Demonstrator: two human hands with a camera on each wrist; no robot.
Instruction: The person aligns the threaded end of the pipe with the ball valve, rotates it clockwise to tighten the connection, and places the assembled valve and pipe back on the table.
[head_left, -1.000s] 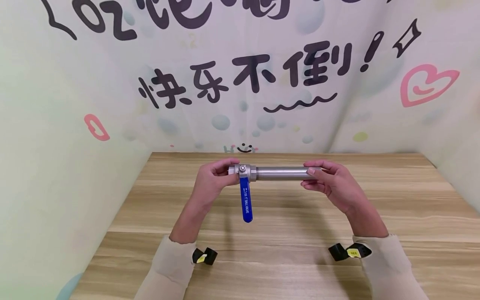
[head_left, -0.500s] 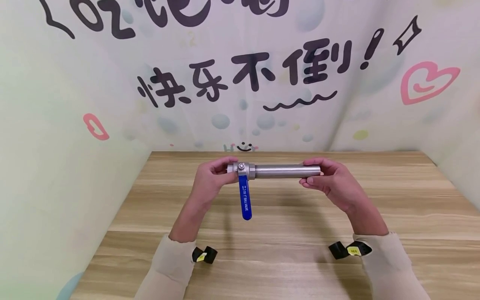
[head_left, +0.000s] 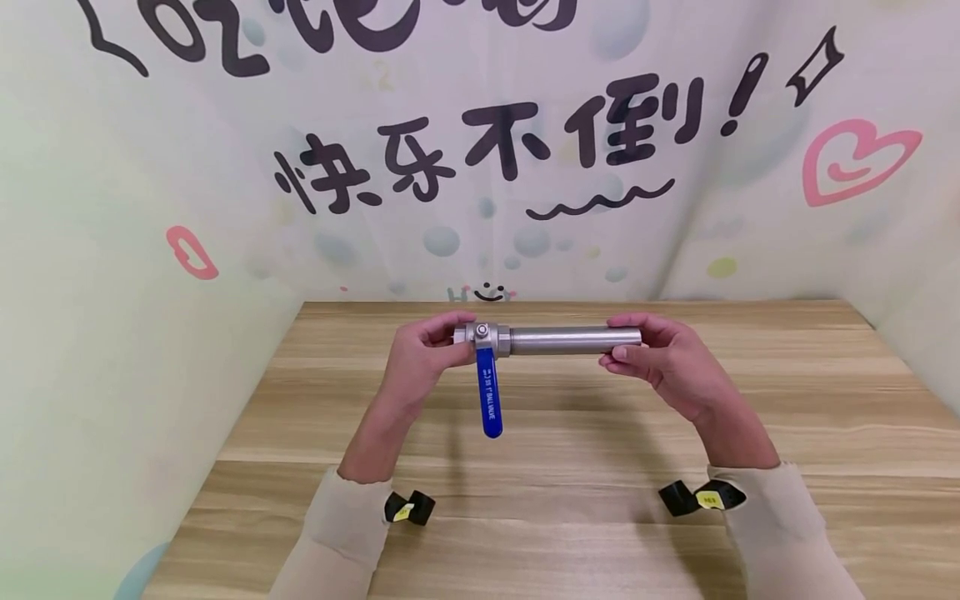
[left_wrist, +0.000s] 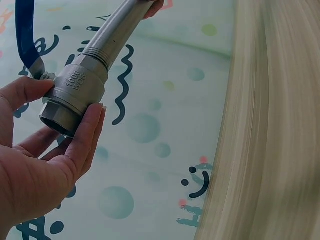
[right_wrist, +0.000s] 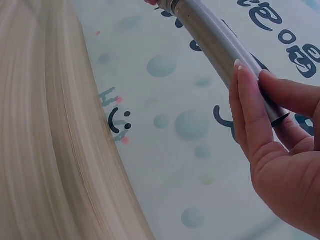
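A steel ball valve [left_wrist: 77,85] with a blue lever handle [head_left: 489,393] is joined to a straight steel pipe [head_left: 570,341]. Both hands hold this assembly level above the table. My left hand [head_left: 420,358] grips the valve body at its open hexagonal end, thumb on one side and fingers on the other. The pipe's free end is between the thumb and fingers of my right hand [head_left: 663,362]. In the head view the lever points toward me, square to the pipe. Threads [left_wrist: 96,56] show where the pipe enters the valve.
Below lies a wood-grain table [head_left: 525,517]. Its back edge meets a pale printed wall cloth [head_left: 420,275] with dark lettering, and more cloth rises at both sides. A black wrist camera [head_left: 410,507] sits on the left sleeve, another black camera [head_left: 702,497] on the right.
The right thumb has shifted from the pipe's front face down to its lower edge, uncovering the pipe's end. Otherwise the assembly and left hand stay nearly in place.
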